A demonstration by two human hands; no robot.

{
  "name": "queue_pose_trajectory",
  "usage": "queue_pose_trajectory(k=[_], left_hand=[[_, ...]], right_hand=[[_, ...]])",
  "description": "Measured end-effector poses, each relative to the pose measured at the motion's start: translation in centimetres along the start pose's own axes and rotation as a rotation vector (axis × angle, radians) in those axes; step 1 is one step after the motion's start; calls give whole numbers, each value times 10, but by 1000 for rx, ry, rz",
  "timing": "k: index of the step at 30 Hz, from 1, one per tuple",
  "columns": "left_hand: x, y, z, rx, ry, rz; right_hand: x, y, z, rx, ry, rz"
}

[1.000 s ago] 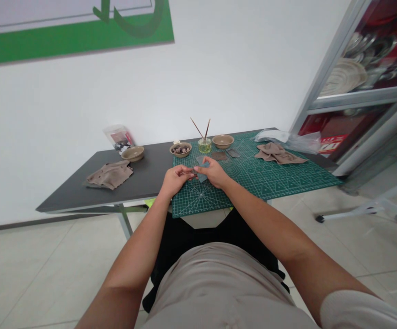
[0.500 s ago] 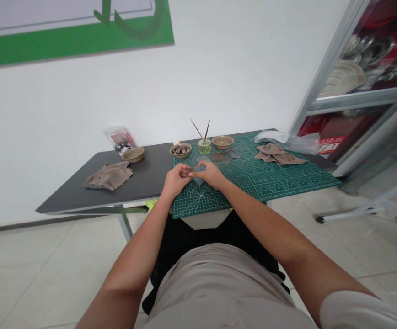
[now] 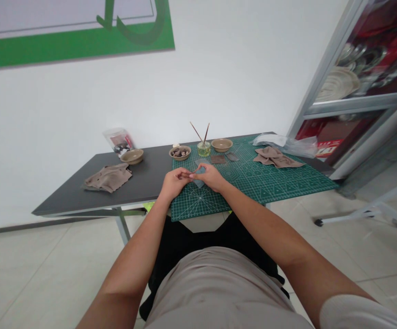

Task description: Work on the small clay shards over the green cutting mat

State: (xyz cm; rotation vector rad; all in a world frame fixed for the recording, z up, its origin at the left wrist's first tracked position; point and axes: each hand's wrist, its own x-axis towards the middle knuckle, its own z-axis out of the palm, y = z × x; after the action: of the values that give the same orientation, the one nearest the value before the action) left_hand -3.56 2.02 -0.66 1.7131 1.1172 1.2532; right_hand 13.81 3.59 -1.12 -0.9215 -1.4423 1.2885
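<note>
Both hands meet over the near left part of a green cutting mat on a dark grey table. My left hand is closed in a pinch on something small that I cannot make out. My right hand is closed on a small grey-blue sheet, whose edge shows between the two hands. The fingertips of both hands touch at the sheet. Behind them stand a bowl of small dark pieces, a glass jar with two thin sticks and another tan bowl.
A beige cloth, a third tan bowl and a clear bag lie at the table's left. Another beige cloth and clear plastic lie at the right. Two small dark sheets lie on the mat. A metal shelf unit stands at right.
The hands have drawn a little closer together over the sheet and the camera has shifted slightly. Nothing on the table has moved.
</note>
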Motion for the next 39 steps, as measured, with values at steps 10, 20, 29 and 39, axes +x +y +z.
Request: queue_pose_trajectory(k=[10, 20, 29, 39], left_hand=[[3, -2, -4, -161, 224, -76], [9, -2, -3, -343, 444, -99], [9, -8, -4, -373, 531, 12], [12, -14, -4, -287, 569, 41]], right_hand=[[4, -2, 5, 243, 98, 31], [18, -6, -3, -314, 359, -121], [39, -21, 12, -533, 213, 19], [52, -13, 30, -903, 118, -7]])
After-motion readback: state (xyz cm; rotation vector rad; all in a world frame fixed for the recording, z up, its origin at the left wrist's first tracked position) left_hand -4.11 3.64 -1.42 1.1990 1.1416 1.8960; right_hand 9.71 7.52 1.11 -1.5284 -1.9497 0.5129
